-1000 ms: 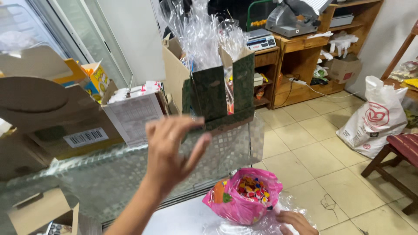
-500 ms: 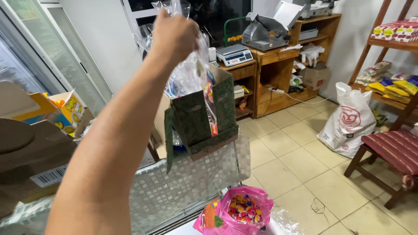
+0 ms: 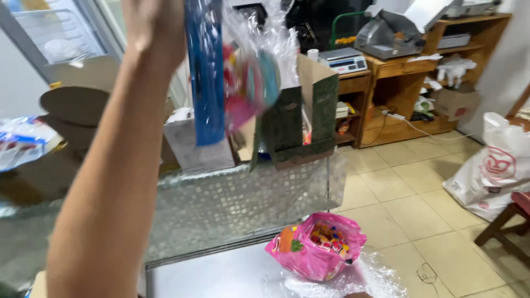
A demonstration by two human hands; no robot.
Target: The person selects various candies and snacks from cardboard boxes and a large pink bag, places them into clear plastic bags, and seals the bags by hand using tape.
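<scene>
Left hand (image 3: 154, 27) is raised way up at the top of the view, arm stretching up from the bottom left. It's gripping a clear cellophane bag (image 3: 243, 77) by its top, though the fingers themselves are cut off by the edge of the frame, so exactly how they pinch it I can't tell. The bag hangs down from the hand and is blurred; inside there's a long blue strip (image 3: 205, 72) plus some pink and teal stuff I can't make out.

Right hand is basically out of view. There's just a tiny sliver of something skin-coloured at the bottom edge, so no idea if it's spread or closed.

Right behind the hanging bag sits a dark green cardboard box (image 3: 301, 124) with its flaps open and more clear wrap sticking out the top. It stands behind a patterned glass panel (image 3: 232, 207). Down on the shiny metal bench (image 3: 210, 276), near the front, there's a pink bag of colourful candies (image 3: 317, 251), open at the top, lying on a crinkly clear plastic sheet (image 3: 364, 276).

Further back: a wooden shelf unit (image 3: 397, 99) with a digital scale (image 3: 345, 59) and a meat slicer (image 3: 386, 36) on top, and a white plastic sack (image 3: 491, 165) on the tiled floor at the right.
</scene>
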